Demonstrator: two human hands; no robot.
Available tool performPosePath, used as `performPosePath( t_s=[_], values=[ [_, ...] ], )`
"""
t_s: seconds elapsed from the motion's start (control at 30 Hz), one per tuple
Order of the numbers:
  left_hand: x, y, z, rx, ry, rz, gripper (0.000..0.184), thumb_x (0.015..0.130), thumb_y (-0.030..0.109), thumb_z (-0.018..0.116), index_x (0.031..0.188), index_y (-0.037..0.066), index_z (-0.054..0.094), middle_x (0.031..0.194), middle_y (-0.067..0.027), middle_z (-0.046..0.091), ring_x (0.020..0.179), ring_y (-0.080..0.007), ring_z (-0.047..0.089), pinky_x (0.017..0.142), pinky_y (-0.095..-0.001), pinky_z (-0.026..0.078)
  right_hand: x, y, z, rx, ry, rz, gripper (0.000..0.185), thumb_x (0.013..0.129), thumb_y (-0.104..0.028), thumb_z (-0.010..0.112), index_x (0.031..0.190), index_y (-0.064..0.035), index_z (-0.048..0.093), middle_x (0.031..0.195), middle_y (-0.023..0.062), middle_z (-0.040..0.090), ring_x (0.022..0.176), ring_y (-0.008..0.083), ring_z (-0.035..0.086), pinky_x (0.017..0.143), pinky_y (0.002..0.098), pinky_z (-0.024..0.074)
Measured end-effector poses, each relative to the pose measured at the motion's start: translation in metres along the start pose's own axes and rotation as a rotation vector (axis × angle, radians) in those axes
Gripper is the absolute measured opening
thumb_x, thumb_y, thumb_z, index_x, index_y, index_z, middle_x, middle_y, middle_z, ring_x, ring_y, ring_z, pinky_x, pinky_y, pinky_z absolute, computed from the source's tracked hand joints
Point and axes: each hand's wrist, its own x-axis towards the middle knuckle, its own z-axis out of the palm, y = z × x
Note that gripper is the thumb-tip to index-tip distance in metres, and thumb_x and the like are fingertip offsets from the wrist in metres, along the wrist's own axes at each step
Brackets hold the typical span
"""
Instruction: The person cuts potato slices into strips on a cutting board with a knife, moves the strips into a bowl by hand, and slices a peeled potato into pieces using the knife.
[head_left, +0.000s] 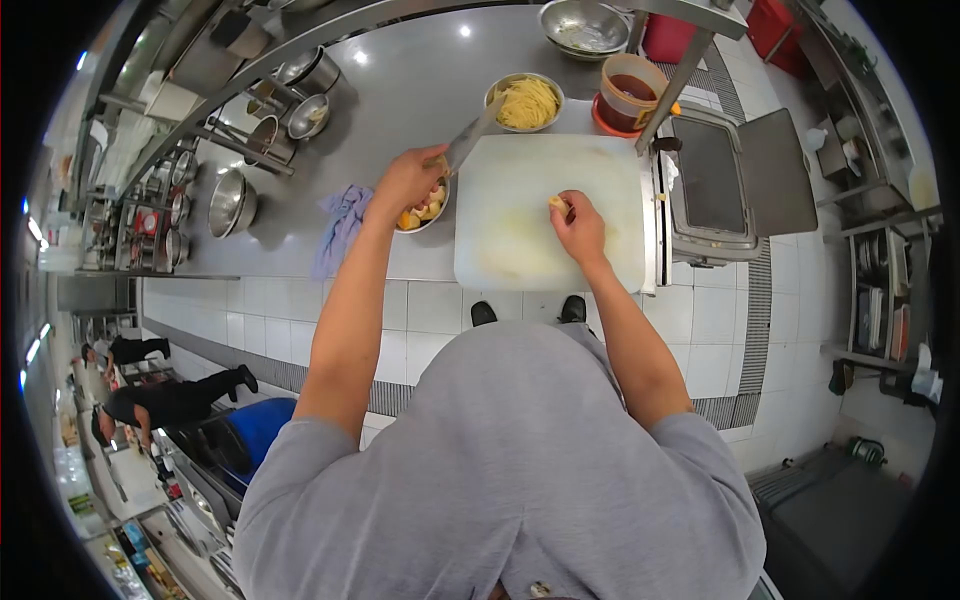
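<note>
My left hand (pixel 408 185) is closed around a knife (pixel 472 140), whose broad blade points up and to the right over the cutting board's left edge. Just beneath that hand sits a metal bowl (pixel 440 212) with pale yellow chunks (pixel 424 211) in it, partly hidden by the hand. Over the white cutting board (pixel 500 220), my right hand (pixel 580 232) pinches a small pale piece of food (pixel 560 206) between thumb and fingers. A second metal bowl (pixel 561 112) behind the board is full of thin yellow strips (pixel 528 102).
A lilac cloth (pixel 345 225) lies left of the chunks. Behind the board's right corner stand a tub of dark red liquid (pixel 632 92) and a shelf post (pixel 680 80). Metal bowls (pixel 232 203) rest farther left. Right of the counter is a lidded bin (pixel 710 165). Other people (pixel 170 400) are at far left.
</note>
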Motion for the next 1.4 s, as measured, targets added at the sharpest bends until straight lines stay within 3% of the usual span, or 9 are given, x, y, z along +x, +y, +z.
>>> performPosePath(
  t_s=[0.17,0.37,0.63,0.7,0.9,1.1,1.27,1.33,1.4],
  values=[
    [-0.001,-0.005,0.000,0.041,-0.040,-0.012,0.058,0.106,0.017,0.062,0.164,0.012,0.065,0.079,-0.0058,0.070,0.052,-0.0133,0.061,0.048,-0.0325,0.052,0.000,-0.004,-0.001,-0.002,0.027,-0.010,0.029,0.098,-0.026,0.084,0.120,-0.0090,0.075,0.098,0.0100,0.078,0.075,0.0247,0.074,0.072,0.0383,0.0604],
    [0.001,0.035,0.003,0.042,-0.021,0.001,0.056,0.107,0.015,0.061,0.163,0.012,0.066,0.076,-0.0080,0.067,0.051,-0.0159,0.058,0.047,-0.0349,0.051,-0.003,-0.003,-0.002,0.035,0.012,-0.027,0.030,0.098,-0.025,0.084,0.121,-0.0074,0.074,0.102,0.0113,0.079,0.076,0.0248,0.074,0.072,0.0383,0.0605],
    [-0.010,-0.011,0.006,-0.023,-0.059,-0.004,0.056,0.108,0.015,0.059,0.164,0.014,0.064,0.079,-0.0069,0.067,0.052,-0.0141,0.057,0.048,-0.0331,0.051,-0.003,0.001,-0.006,0.052,0.013,0.006,0.030,0.100,-0.028,0.085,0.119,-0.0062,0.077,0.099,0.0120,0.079,0.077,0.0261,0.075,0.073,0.0382,0.0607],
    [-0.025,-0.027,0.010,-0.022,-0.021,-0.029,0.057,0.110,0.015,0.060,0.167,0.019,0.062,0.079,-0.0037,0.066,0.052,-0.0111,0.055,0.049,-0.0310,0.050,-0.004,0.003,-0.005,0.049,-0.024,0.037,0.030,0.100,-0.030,0.086,0.117,-0.0060,0.078,0.097,0.0123,0.079,0.078,0.0268,0.075,0.073,0.0383,0.0609],
    [-0.052,-0.065,0.035,-0.150,0.009,-0.073,0.059,0.112,0.017,0.069,0.169,0.025,0.060,0.081,-0.0012,0.064,0.054,-0.0083,0.054,0.050,-0.0291,0.049,-0.006,0.004,0.003,-0.092,-0.072,-0.073,0.033,0.097,-0.035,0.089,0.114,-0.0080,0.080,0.098,0.0094,0.081,0.079,0.0268,0.076,0.073,0.0385,0.0615],
    [-0.072,-0.093,0.045,-0.309,-0.051,-0.093,0.058,0.113,0.016,0.069,0.170,0.023,0.059,0.084,-0.0004,0.065,0.055,-0.0063,0.052,0.050,-0.0270,0.047,-0.004,0.005,0.007,-0.113,-0.131,-0.144,0.031,0.097,-0.035,0.089,0.112,-0.0096,0.081,0.100,0.0055,0.079,0.079,0.0243,0.076,0.072,0.0369,0.0607],
    [-0.085,-0.074,0.051,-0.351,-0.052,-0.160,0.057,0.114,0.016,0.068,0.170,0.022,0.059,0.084,0.0000,0.065,0.055,-0.0057,0.053,0.050,-0.0262,0.047,-0.001,0.014,0.007,-0.121,-0.142,-0.159,0.029,0.099,-0.036,0.086,0.112,-0.0107,0.081,0.094,0.0046,0.077,0.079,0.0235,0.075,0.072,0.0370,0.0596],
    [-0.084,-0.067,0.057,-0.165,-0.016,-0.125,0.057,0.114,0.016,0.068,0.170,0.022,0.059,0.085,-0.0002,0.065,0.056,-0.0065,0.054,0.050,-0.0265,0.047,-0.002,0.016,0.004,-0.122,-0.185,-0.147,0.029,0.100,-0.036,0.085,0.113,-0.0110,0.082,0.094,0.0045,0.076,0.079,0.0231,0.074,0.073,0.0375,0.0598],
    [-0.083,-0.064,0.064,-0.178,0.013,-0.183,0.058,0.113,0.016,0.069,0.170,0.021,0.059,0.084,-0.0014,0.066,0.055,-0.0078,0.054,0.050,-0.0284,0.048,0.005,0.018,0.001,-0.121,-0.219,-0.145,0.028,0.101,-0.036,0.084,0.115,-0.0113,0.082,0.094,0.0043,0.075,0.079,0.0227,0.074,0.073,0.0381,0.0599]
  ],
)
